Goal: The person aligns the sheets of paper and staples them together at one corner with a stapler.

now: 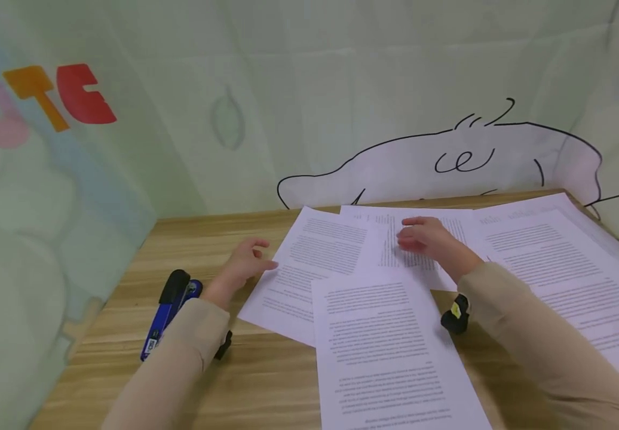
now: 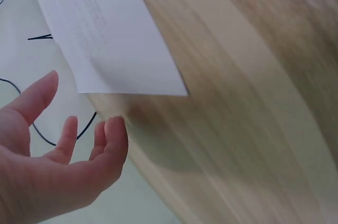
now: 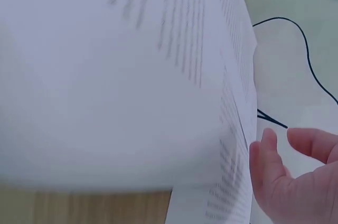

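Over the left edge of a printed sheet [image 1: 301,280], my left hand [image 1: 241,263] hovers with loosely bent fingers and holds nothing. The left wrist view has that hand [image 2: 68,166] apart from the paper [image 2: 116,49]. My right hand [image 1: 430,239] hangs above a sideways-printed sheet [image 1: 452,224] at the back, its fingers relaxed and nothing in them. In the right wrist view, the hand [image 3: 296,182] is beside printed pages [image 3: 232,166]. Closest to me lies another printed sheet [image 1: 379,352], overlapping the left one.
A blue stapler with a black top [image 1: 166,310] lies left of my left forearm. More overlapping printed sheets [image 1: 562,263] cover the right side of the wooden table [image 1: 266,382]. A cloth backdrop with drawings [image 1: 315,107] hangs along the back edge.
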A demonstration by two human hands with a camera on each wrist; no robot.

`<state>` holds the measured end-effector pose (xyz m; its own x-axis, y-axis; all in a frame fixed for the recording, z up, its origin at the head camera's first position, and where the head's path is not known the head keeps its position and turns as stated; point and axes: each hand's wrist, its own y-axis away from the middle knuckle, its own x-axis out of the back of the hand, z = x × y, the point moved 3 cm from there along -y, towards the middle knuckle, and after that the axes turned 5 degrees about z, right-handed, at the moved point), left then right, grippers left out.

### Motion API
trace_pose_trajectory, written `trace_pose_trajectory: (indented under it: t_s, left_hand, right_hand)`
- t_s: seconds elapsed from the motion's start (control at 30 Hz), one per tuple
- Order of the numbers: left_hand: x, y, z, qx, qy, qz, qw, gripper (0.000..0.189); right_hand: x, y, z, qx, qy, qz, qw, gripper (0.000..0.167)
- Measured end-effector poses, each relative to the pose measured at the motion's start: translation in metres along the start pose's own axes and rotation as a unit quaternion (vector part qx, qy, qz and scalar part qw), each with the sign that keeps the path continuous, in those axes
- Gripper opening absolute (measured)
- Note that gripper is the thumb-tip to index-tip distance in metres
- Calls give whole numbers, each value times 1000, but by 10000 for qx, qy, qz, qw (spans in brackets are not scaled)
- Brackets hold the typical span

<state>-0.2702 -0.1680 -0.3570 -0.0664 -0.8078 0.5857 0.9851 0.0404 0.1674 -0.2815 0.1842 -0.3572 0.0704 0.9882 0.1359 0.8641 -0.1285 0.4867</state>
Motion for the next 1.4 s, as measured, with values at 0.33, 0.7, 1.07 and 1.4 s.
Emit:
trace_pose_trajectory:
  t_s: [0.33, 0.7, 1.07, 1.4]
  left_hand:
    - [-12, -8, 3, 5, 132, 69, 9999, 58]
    - [-18, -9, 3, -210, 75, 229, 9995, 59]
    - [-21, -9, 4, -301, 110, 295, 9990, 54]
    - [-10, -7, 9, -382, 119, 13, 9992, 31]
  right_hand:
    - [-21, -11, -3, -567, -1050, 687, 9905, 55]
    - [-30, -17, 4, -821, -1538, 686, 9823, 53]
    - [-37, -16, 6, -533, -972, 96, 9938, 51]
    - [-44, -14, 9, 11, -203, -369, 9991, 51]
